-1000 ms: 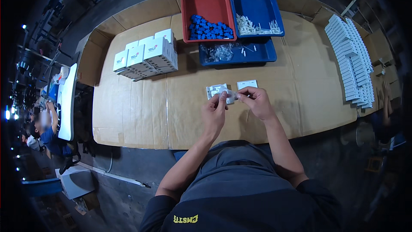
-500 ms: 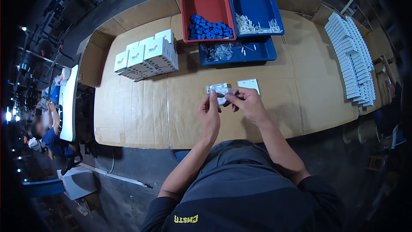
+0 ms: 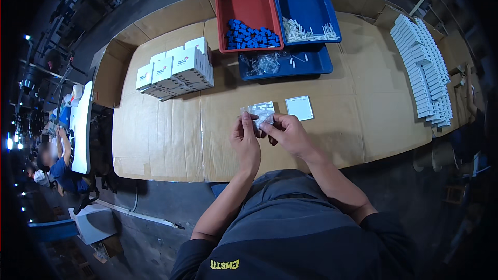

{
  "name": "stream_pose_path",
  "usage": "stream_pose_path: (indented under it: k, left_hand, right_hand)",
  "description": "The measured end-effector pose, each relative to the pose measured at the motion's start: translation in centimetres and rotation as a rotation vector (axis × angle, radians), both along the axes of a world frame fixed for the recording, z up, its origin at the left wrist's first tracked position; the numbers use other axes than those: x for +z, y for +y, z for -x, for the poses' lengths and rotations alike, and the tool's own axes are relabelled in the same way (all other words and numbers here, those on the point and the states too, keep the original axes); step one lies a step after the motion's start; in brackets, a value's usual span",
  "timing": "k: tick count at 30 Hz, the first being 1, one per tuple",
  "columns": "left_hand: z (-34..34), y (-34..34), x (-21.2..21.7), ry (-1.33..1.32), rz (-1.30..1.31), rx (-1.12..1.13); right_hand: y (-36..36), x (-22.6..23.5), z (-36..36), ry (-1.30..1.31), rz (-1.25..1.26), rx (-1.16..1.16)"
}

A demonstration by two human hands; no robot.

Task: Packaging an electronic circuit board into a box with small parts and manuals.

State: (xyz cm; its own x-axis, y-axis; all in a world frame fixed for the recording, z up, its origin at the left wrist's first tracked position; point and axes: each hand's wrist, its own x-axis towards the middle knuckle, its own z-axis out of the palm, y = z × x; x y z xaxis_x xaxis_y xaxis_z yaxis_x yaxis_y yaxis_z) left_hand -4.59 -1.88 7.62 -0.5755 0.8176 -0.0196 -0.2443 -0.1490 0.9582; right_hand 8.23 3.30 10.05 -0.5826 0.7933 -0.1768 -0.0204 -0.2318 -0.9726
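Pinching a small clear bag [image 3: 261, 115] w/ both hands, left hand [image 3: 245, 137] & right hand [image 3: 286, 132], you'd drawn it nearer your body, just over the bench [image 3: 166, 140], beside a white square plate [image 3: 299, 108]; bagging looked underway.

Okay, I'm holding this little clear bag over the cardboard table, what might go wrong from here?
Both the left hand and the right hand pinch the small clear plastic bag above the cardboard table, close to its near edge; anything that slips out might roll off onto the floor. The white square plate lies just beyond the right hand, so a sweep of the wrist could push it away. What the bag contains is too small to tell.
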Motion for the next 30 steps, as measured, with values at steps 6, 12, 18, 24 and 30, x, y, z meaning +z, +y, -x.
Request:
stream_pose_path:
  k: [6, 12, 18, 24, 30]
  left_hand:
    - [3.6, 0.2, 1.0, -0.195, -0.037, 0.269]
    - [0.8, 0.1, 1.5, -0.174, 0.036, 0.178]
    - [2.2, 0.6, 0.5, 0.007, 0.016, 0.116]
    - [5.6, 0.1, 1.8, 0.287, 0.232, -0.571]
    - [5.9, 0.3, 2.4, 0.119, 0.062, -0.023]
  right_hand:
    - [1.7, -0.9, -3.0, -0.009, -0.027, -0.128]
    - [0.4, 0.3, -0.5, -0.154, -0.132, -0.078]
    - [0.7, 0.7, -0.4, -0.244, -0.232, 0.061]
    - [1.1, 0.7, -1.8, -0.190, -0.252, 0.186]
    - [2.0, 0.1, -4.3, -0.227, -0.211, 0.099]
